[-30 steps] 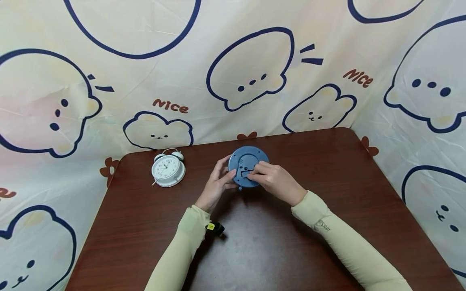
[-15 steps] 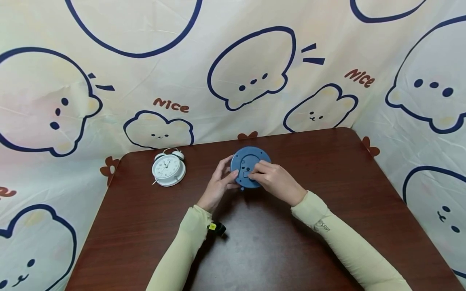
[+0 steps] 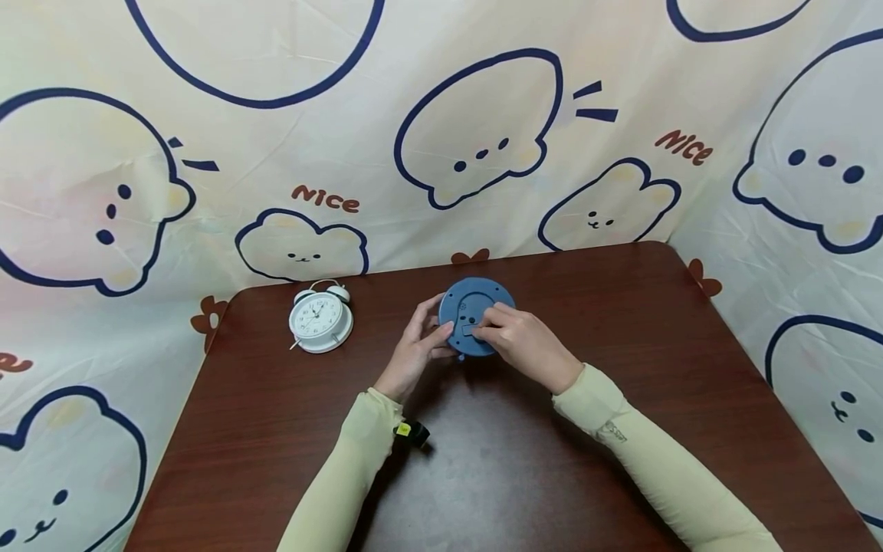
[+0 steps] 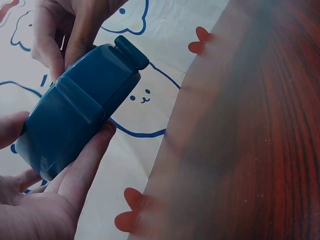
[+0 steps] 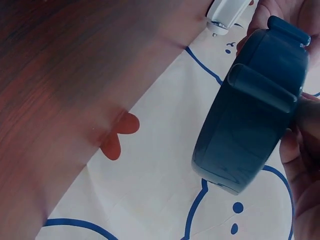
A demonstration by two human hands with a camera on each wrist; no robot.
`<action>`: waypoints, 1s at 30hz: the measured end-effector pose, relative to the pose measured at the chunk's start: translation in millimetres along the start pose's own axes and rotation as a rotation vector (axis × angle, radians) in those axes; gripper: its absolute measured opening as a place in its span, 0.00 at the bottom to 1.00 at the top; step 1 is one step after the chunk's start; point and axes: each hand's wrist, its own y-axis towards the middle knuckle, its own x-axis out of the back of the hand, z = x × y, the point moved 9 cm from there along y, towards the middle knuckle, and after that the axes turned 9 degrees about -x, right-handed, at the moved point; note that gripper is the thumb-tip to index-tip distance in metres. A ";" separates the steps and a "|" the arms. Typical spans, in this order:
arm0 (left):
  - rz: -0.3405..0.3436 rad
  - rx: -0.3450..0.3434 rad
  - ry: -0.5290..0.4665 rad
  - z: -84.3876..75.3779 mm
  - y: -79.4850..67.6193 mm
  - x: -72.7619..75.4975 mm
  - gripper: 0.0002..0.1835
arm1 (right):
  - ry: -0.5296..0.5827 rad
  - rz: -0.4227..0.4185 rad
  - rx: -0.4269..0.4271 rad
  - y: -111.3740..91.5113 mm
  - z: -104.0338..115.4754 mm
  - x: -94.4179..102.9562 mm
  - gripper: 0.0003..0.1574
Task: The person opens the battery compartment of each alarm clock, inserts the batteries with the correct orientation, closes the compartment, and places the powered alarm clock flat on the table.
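A round blue alarm clock is held up over the far part of the table, its back turned towards me in the head view. My left hand grips its left side, thumb on the back and fingers behind the rim. At the lower middle of the back is a small rectangular battery cover. My right hand has its curled fingers and thumb on this cover, hiding part of it. Both wrist views show the clock's blue casing from the side, with a bar-shaped piece on its edge.
A white twin-bell alarm clock stands at the far left of the brown table. Behind the table hangs a pale cloth printed with cartoon animals; its edge meets the far table edge.
The dark outline around the battery cover has narrowed to a thin line as the cover sits flatter in the back. The blue clock and left hand have shifted slightly right.
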 end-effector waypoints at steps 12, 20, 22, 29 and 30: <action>0.011 -0.008 0.005 -1.4 2.4 -2.7 0.29 | 0.076 -0.057 -0.065 -2.7 -5.5 9.2 0.09; 0.004 -0.003 0.019 0.2 3.3 -2.1 0.29 | 0.070 -0.042 -0.075 -2.1 -7.3 7.9 0.08; -0.002 -0.004 0.016 0.4 3.4 -1.2 0.29 | 0.058 -0.037 -0.063 -2.6 -6.2 7.8 0.08; -0.031 0.007 -0.001 0.9 3.3 5.3 0.28 | -0.073 -0.014 0.051 -9.7 2.5 1.3 0.28; -0.031 0.008 0.000 0.7 3.6 5.8 0.28 | -0.101 -0.013 0.072 -11.1 3.4 -0.2 0.31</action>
